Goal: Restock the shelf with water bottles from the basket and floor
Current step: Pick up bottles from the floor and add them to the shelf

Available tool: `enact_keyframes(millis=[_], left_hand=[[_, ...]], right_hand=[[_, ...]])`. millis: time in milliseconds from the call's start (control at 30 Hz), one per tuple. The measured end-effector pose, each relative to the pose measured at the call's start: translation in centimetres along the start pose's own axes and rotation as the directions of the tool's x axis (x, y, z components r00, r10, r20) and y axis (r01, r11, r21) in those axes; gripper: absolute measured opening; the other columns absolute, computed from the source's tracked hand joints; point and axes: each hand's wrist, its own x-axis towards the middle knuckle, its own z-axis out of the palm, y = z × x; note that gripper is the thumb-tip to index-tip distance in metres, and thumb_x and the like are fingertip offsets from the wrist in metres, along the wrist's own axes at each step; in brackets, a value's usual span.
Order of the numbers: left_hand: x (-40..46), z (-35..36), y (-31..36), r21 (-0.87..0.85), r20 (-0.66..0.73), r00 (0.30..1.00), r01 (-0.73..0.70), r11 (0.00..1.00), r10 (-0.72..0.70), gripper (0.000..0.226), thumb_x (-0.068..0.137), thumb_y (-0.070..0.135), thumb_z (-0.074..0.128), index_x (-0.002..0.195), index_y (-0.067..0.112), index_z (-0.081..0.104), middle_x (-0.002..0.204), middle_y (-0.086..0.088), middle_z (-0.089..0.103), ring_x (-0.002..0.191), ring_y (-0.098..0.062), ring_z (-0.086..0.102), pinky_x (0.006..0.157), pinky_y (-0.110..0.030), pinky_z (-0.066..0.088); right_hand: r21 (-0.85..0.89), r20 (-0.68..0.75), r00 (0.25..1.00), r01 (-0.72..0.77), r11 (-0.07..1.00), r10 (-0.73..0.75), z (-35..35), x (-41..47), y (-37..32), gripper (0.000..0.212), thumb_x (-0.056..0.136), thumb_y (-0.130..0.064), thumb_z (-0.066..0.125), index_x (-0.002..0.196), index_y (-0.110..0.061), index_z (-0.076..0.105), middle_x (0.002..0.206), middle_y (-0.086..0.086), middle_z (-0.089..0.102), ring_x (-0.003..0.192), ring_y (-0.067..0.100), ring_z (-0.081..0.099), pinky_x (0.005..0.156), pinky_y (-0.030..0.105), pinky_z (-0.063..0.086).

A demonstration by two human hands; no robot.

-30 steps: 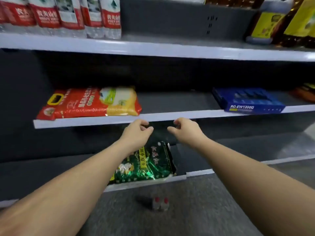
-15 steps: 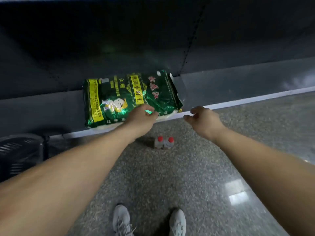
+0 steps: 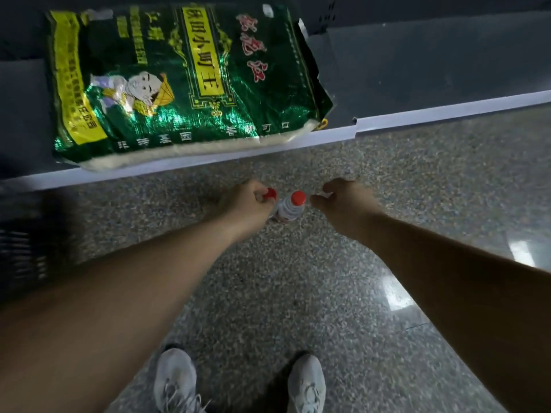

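Observation:
Two small water bottles with red caps stand side by side on the speckled floor, just in front of the bottom shelf. My left hand (image 3: 241, 204) has its fingers curled round the neck of the left bottle (image 3: 271, 193), whose body is hidden behind the hand. The right bottle (image 3: 288, 210) stands free and upright. My right hand (image 3: 343, 201) hovers just to its right with loosely curled fingers, close to the cap and holding nothing.
A green foil rice bag (image 3: 185, 79) lies flat on the grey bottom shelf (image 3: 447, 113), overhanging its white edge. A dark basket (image 3: 21, 248) shows blurred at the left edge. My two grey shoes (image 3: 176, 380) stand on the floor below.
The view has dropped from the shelves to the floor. Both hands came down from shelf height to the two bottles, and the left hand has closed on the left one.

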Motion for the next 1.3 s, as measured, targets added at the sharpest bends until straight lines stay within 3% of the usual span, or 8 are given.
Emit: enact_keyframes(millis=[167,267,500,700,800,900,1067,1300], left_hand=[[5.3,3.4,-3.7,0.116,-0.067,0.997,-0.04,0.992,0.048,0.048,0.081,0.038,0.069,0.122,0.018,0.054,0.121,-0.009,0.061,0.108,-0.028,0.059,0.082,-0.03,0.045],[7.9,4.2,-4.4,0.237,-0.094,0.987,-0.107,0.966,0.132,0.068,0.08,0.036,0.071,0.14,0.022,0.042,0.133,-0.01,0.054,0.115,-0.029,0.054,0.084,-0.031,0.042],[9.4,6.3,-5.9,0.306,-0.121,0.958,-0.212,0.928,0.259,0.041,0.074,0.02,0.079,0.111,0.016,0.063,0.115,-0.007,0.047,0.097,-0.025,0.053,0.077,-0.027,0.039],[6.2,4.3,-4.2,0.287,-0.182,0.917,-0.295,0.911,0.355,0.035,0.072,0.016,0.079,0.105,0.013,0.067,0.102,0.002,0.043,0.085,-0.014,0.045,0.069,-0.018,0.034],[2.8,0.9,-0.9,0.291,-0.2,0.892,-0.34,0.894,0.405,0.036,0.072,0.019,0.08,0.105,0.014,0.067,0.101,0.004,0.043,0.085,-0.014,0.046,0.062,-0.01,0.028],[-1.5,-3.9,3.7,0.272,-0.221,0.865,-0.389,0.88,0.451,0.037,0.071,0.023,0.081,0.104,0.017,0.067,0.1,0.005,0.043,0.087,-0.014,0.048,0.067,-0.019,0.034],[-10.7,-13.7,13.9,0.26,-0.234,0.814,-0.475,0.841,0.532,0.027,0.073,0.029,0.079,0.096,0.028,0.066,0.094,0.019,0.043,0.08,0.002,0.046,0.066,-0.009,0.033],[-26.6,-29.0,31.6,0.316,-0.309,0.714,-0.546,0.776,0.628,0.018,0.07,0.027,0.078,0.081,0.035,0.065,0.091,0.015,0.052,0.083,-0.001,0.053,0.07,-0.007,0.036]], right_hand=[[0.029,-0.002,1.0,-0.023,0.999,0.023,5.0,5.9,2.6,0.053,0.087,-0.048,0.063,0.131,-0.019,0.056,0.118,0.012,0.067,0.076,0.028,0.068,0.06,0.031,0.055],[-0.077,-0.031,0.998,0.056,0.995,-0.058,7.4,8.3,3.6,0.056,0.086,-0.055,0.059,0.133,-0.025,0.052,0.119,0.013,0.067,0.074,0.023,0.06,0.062,0.027,0.045],[-0.142,-0.066,0.978,0.189,0.972,-0.2,10.4,9.7,3.9,0.036,0.084,-0.039,0.067,0.114,-0.021,0.057,0.098,0.011,0.069,0.081,0.027,0.059,0.067,0.029,0.042],[-0.108,-0.185,0.93,0.302,0.947,-0.317,8.0,6.3,2.1,0.031,0.085,-0.032,0.065,0.109,-0.015,0.057,0.1,0.012,0.07,0.087,0.033,0.065,0.074,0.038,0.055],[-0.101,-0.272,0.889,0.355,0.929,-0.369,3.7,3.0,-0.1,0.025,0.082,-0.033,0.067,0.102,-0.017,0.061,0.091,0.008,0.07,0.08,0.031,0.065,0.063,0.031,0.048],[-0.139,-0.357,0.834,0.398,0.907,-0.421,-2.7,-1.3,-3.1,0.019,0.08,-0.034,0.069,0.091,-0.019,0.063,0.076,0.002,0.067,0.068,0.027,0.063,0.054,0.026,0.038],[-0.151,-0.454,0.749,0.468,0.871,-0.482,-15.8,-9.8,-9.6,0.024,0.075,-0.032,0.073,0.096,-0.02,0.067,0.08,0.003,0.071,0.07,0.028,0.065,0.056,0.028,0.04],[-0.137,-0.51,0.676,0.547,0.826,-0.532,-36.3,-23.5,-19.9,0.021,0.07,-0.046,0.059,0.083,-0.03,0.057,0.073,-0.009,0.063,0.073,0.016,0.061,0.065,0.034,0.051]])
